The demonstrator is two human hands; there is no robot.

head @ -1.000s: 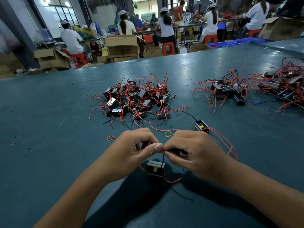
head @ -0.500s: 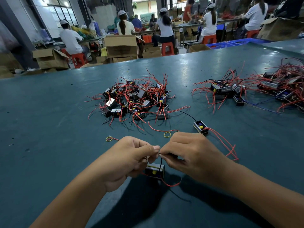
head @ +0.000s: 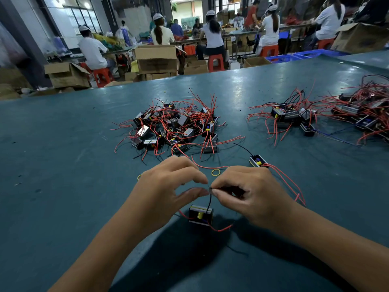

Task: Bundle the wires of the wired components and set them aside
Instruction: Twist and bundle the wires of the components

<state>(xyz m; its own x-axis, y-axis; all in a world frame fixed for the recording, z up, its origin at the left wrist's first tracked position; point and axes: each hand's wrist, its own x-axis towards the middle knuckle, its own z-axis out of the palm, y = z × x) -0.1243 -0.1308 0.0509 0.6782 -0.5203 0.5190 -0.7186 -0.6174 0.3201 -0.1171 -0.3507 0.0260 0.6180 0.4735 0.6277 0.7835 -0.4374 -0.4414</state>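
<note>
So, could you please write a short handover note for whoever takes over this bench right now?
Left hand and right hand both pinch the black wire of one component, which hangs just below them over the table.
Yellow rubber band lies unused behind the hands.
Done: nothing visibly banded yet on this piece.
Left: band it, then the single component, and the central pile.

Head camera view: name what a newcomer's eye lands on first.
Two hands meet at centre, the left hand and right hand pinching a black wire above a small boxy component. Beyond them a pile of components bristles with red wires on the teal table.
</note>
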